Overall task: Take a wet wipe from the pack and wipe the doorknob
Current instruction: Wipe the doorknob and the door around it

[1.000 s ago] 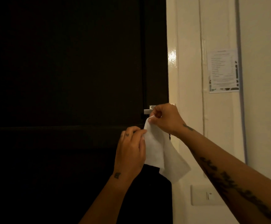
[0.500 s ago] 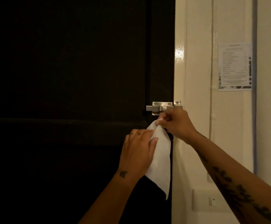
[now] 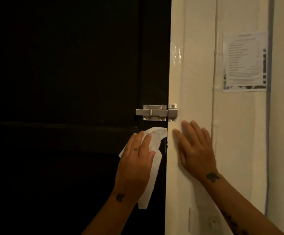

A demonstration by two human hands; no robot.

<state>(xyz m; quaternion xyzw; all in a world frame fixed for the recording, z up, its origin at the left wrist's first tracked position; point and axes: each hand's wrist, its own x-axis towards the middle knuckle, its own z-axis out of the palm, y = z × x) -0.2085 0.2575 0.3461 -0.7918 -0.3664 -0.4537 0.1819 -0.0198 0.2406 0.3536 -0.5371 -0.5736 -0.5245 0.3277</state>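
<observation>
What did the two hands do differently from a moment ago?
The right hand let go of the wet wipe and moved right, and now lies flat on the cream door frame. The left hand kept the wipe and now presses it alone against the dark door, below the metal latch. The latch and the paper notice stayed as they were.

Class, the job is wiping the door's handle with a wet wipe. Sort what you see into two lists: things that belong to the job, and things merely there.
Belongs to the job:
wet wipe, under the left hand
right hand, flat on the door frame
dark door

Merely there:
metal slide bolt
printed notice on the wall
wall switch plate
</observation>
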